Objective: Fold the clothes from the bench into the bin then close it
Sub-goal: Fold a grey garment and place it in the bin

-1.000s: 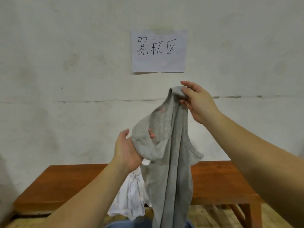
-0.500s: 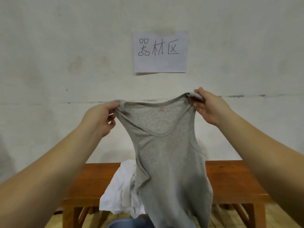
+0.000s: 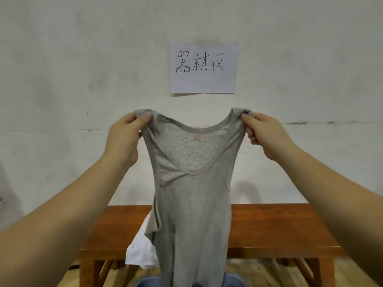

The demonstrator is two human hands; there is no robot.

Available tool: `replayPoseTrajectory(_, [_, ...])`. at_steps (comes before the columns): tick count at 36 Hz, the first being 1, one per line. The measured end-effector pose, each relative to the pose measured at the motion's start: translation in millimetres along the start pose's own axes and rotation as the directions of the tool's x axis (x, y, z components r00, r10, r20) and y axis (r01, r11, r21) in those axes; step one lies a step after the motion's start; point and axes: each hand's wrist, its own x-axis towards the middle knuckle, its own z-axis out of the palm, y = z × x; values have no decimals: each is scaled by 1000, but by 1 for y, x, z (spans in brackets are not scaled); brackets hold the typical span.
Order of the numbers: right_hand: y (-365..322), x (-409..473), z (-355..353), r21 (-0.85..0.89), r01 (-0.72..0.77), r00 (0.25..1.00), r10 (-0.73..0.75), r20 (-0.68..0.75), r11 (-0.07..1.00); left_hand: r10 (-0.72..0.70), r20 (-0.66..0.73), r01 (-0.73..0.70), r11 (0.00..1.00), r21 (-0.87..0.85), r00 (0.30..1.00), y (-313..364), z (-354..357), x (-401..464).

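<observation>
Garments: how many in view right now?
2. The grey tank top hangs in the air, held up by its straps by the left hand and the right hand. A white garment lies on the bench behind it, partly hidden; more may be concealed.

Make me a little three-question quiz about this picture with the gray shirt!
1. True or false: both hands, left hand and right hand, pinch the gray tank top by its shoulder straps.
2. What lies on the wooden bench behind the top? A) a white garment B) a red towel C) a shoe
3. Fill in: the paper sign hangs on the ____.

Key: 1 true. 2 A, the white garment. 3 wall.
</observation>
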Motion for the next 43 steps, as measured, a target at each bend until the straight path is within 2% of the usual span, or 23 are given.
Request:
replayPoseTrajectory(1, [-1, 0, 2, -23, 14, 1000, -15, -12, 1000, -86, 53, 93, 985, -148, 995, 3, 3, 0])
replayPoseTrajectory(3, [-3, -2, 7, -45, 35, 999, -36, -32, 998, -169, 132, 206, 914, -350, 977, 4, 5, 2])
replayPoseTrajectory(5, [-6, -3, 12, -24, 40, 998, -41, -40, 999, -174, 193, 243, 866, -437, 966, 7, 4, 3])
replayPoseTrajectory(8, [-9, -4, 17, 18, 43, 999, -43, 0, 999, -92, 209, 156, 935, -319, 974, 6, 7, 1])
replayPoseTrajectory(11, [-10, -4, 21, 66, 39, 999, -41, 22, 997, 10, 77, -2, 995, -95, 997, 1, 7, 0])
replayPoseTrajectory(15, [-10, -6, 28, 92, 47, 998, -49, 29, 995, 134, -49, -127, 984, 127, 990, -6, -2, 2])
replayPoseTrajectory(17, [-9, -8, 31, 84, 52, 997, -56, 45, 995, 157, -79, -141, 974, 178, 984, -10, -3, 2])
replayPoseTrajectory(19, [-10, -10, 33, 70, 65, 996, -69, 60, 995, 94, -103, -85, 992, 90, 990, -12, -2, 4])
replayPoseTrajectory(20, [-10, -11, 34, 63, 72, 995, -76, 70, 995, 28, -85, -28, 1000, 2, 996, -12, -2, 6])
replayPoseTrajectory(22, [-10, -12, 36, 44, 87, 992, -90, 91, 995, -105, 47, 110, 984, -140, 993, -12, -2, 12])
replayPoseTrajectory(25, [-12, -13, 39, -15, 126, 983, -122, 135, 992, -191, 236, 236, 954, -182, 953, -10, -2, 12])
replayPoseTrajectory(29, [-15, -17, 47, -114, 167, 974, -147, 171, 979, -164, 321, 236, 951, -199, 933, -2, 5, 1])
replayPoseTrajectory(33, [-19, -24, 58, -243, 260, 953, -207, 221, 935, -122, 451, 220, 960, -172, 884, 1, 16, -14])
replayPoseTrajectory(37, [-20, -32, 73, -342, 351, 920, -252, 301, 872, -146, 528, 213, 975, -69, 837, -8, 24, -28])
replayPoseTrajectory(39, [-18, -35, 78, -360, 370, 910, -256, 327, 856, -155, 547, 168, 985, 27, 823, -16, 29, -32])
replayPoseTrajectory(43, [-6, -36, 82, -353, 358, 909, -237, 342, 864, -156, 486, 111, 986, 120, 860, -26, 30, -31])
